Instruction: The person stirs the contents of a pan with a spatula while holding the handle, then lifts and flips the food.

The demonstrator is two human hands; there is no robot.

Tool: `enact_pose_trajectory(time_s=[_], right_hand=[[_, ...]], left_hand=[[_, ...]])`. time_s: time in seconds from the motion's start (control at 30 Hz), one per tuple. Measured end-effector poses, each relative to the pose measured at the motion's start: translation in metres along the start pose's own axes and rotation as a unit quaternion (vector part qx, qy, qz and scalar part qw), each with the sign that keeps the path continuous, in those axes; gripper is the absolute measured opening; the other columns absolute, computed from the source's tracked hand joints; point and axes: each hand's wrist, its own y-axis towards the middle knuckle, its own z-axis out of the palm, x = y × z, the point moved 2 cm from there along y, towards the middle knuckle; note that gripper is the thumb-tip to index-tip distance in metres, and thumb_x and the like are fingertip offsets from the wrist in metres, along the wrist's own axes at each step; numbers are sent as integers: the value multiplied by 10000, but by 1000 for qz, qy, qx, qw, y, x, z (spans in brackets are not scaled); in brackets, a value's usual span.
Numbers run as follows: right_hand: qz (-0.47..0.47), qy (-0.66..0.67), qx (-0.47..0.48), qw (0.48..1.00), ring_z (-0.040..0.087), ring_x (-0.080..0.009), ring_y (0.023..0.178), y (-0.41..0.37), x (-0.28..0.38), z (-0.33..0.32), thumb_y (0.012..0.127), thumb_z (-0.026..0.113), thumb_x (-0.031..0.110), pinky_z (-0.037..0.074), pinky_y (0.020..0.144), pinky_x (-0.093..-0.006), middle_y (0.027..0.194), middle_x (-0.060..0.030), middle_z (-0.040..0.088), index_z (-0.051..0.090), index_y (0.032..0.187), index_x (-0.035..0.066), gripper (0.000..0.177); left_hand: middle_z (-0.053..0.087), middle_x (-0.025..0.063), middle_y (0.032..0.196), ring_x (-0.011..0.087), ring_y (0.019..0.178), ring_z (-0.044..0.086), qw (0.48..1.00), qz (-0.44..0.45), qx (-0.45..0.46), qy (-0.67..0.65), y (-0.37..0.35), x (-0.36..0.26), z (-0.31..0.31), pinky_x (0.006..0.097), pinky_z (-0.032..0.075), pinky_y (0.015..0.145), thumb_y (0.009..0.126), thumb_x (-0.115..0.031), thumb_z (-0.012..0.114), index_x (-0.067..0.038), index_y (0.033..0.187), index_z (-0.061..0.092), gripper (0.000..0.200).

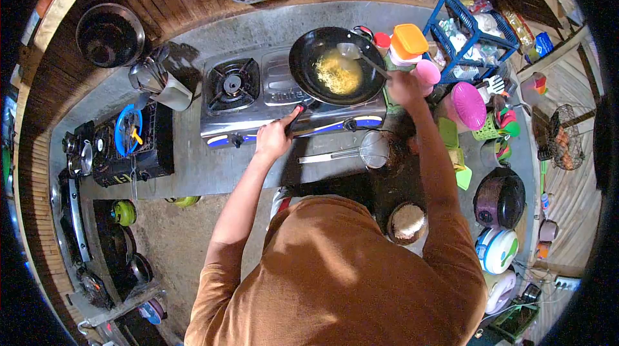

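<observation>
A black wok (303,65) sits on the right burner of a silver two-burner gas stove (216,120). Yellow, shredded-looking food (338,75) lies in the middle of the wok, with a little shiny liquid around it. My left hand (275,138) is closed around the wok's handle (295,118), at the stove's front. In my right hand (405,90) is the handle of a metal spatula (349,51). The spatula's head is inside the wok, towards its far side, above the food. My right fingers are partly hidden.
The left burner (233,83) is bare. A wire strainer (374,149) lies in front of the stove. To the right stand an orange container (409,41), a blue rack (474,36) and a pink lid (469,106). A utensil holder (174,93) leans at left.
</observation>
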Motion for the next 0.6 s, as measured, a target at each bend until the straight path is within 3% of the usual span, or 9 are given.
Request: enact_pose_trajectory(time_s=[0.07, 0.13, 0.27, 0.33, 0.47, 0.53, 0.57, 0.6], right_hand=[[-20, -44, -25, 999, 631, -366, 718, -1, -27, 6, 770, 568, 156, 505, 669, -469, 773, -171, 641, 643, 894, 60, 174], [-41, -93, 11, 995, 625, -356, 691, -2, -50, 15, 767, 575, 171, 498, 657, -454, 746, -163, 632, 635, 834, 42, 157], [-52, -72, -24, 996, 630, -322, 655, -5, -93, 49, 778, 577, 164, 492, 650, -432, 721, -147, 638, 646, 842, 28, 166], [0, 135, 193, 972, 621, -263, 605, -11, -79, 46, 806, 591, 166, 482, 615, -391, 675, -122, 634, 660, 926, 19, 202], [-21, 180, 204, 962, 655, -305, 721, -14, -16, 17, 819, 575, 187, 511, 646, -427, 831, -163, 675, 666, 932, 14, 226], [96, 267, 237, 929, 656, -299, 767, -15, -6, 14, 830, 591, 196, 509, 689, -414, 860, -160, 678, 652, 1000, 19, 253], [95, 266, 238, 929, 656, -299, 767, -16, -10, 21, 830, 591, 196, 509, 689, -414, 860, -160, 678, 652, 1000, 19, 253], [39, 259, 130, 956, 655, -305, 769, -17, -15, 26, 830, 587, 198, 508, 691, -417, 863, -168, 675, 651, 997, 26, 248]], left_hand=[[663, 153, 951, 352, 850, 639, 1000, -1, -8, -8, 1, 3, 4, 460, 507, 777, 729, -123, 665, -435, 1347, 386, 746], [661, 153, 971, 367, 852, 635, 1000, -2, -16, -17, 2, 2, 4, 461, 515, 755, 725, -134, 698, -452, 1336, 389, 756], [656, 134, 1017, 366, 886, 629, 999, -17, 1, -30, 2, 0, 2, 450, 512, 779, 717, -114, 702, -444, 1334, 398, 762], [654, 129, 1032, 364, 895, 627, 999, -19, 3, -30, 2, 0, 3, 448, 511, 787, 715, -107, 702, -442, 1334, 399, 766], [658, 139, 988, 360, 866, 633, 999, -3, -21, -36, 0, 2, 5, 451, 512, 777, 717, -110, 671, -434, 1327, 415, 737], [665, 152, 931, 356, 840, 638, 998, 13, -43, -40, 1, 2, 5, 454, 511, 766, 717, -120, 655, -425, 1322, 430, 714], [666, 151, 928, 355, 841, 638, 998, 9, -39, -40, 1, 3, 6, 453, 512, 768, 713, -118, 655, -424, 1324, 427, 721], [667, 151, 926, 353, 842, 639, 999, 6, -34, -40, 1, 3, 7, 451, 513, 770, 709, -115, 656, -424, 1327, 424, 728]])
